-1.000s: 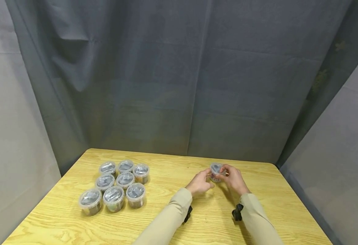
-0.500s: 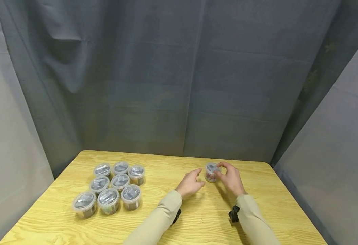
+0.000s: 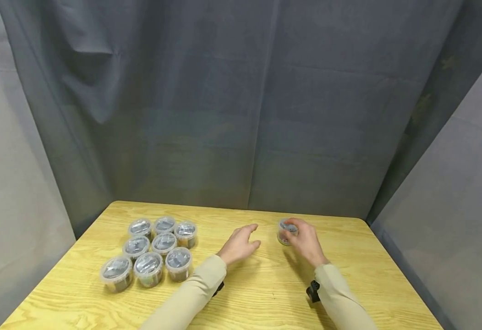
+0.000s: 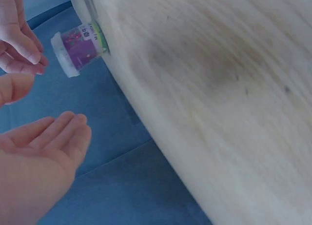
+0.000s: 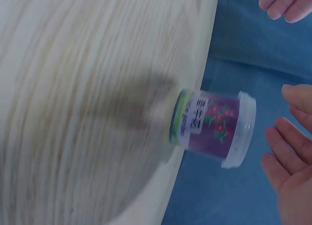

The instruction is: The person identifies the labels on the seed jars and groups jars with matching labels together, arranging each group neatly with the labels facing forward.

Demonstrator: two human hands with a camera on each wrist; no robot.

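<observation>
A small clear lidded jar (image 3: 284,233) with a purple flowered label (image 5: 214,127) stands on the yellow wooden table (image 3: 265,288), right of centre near the far edge. My right hand (image 3: 304,240) hovers at its lid, fingers (image 5: 285,166) fairly straight and just at the rim, not wrapped round it. The left wrist view shows the same jar (image 4: 80,47) with those fingertips (image 4: 22,47) beside its lid. Well to the left of the jar, my left hand (image 3: 241,243) lies open and low over the table, fingers (image 4: 53,137) extended and holding nothing.
Several similar lidded jars (image 3: 154,254) stand packed together on the left part of the table. Grey curtains (image 3: 241,114) close in the back and both sides. A black strap sits at each beige sleeve's wrist.
Both hands were on the jar a second ago. The left hand let go and slid left. The right hand's grip loosened, its fingers now at the lid.
</observation>
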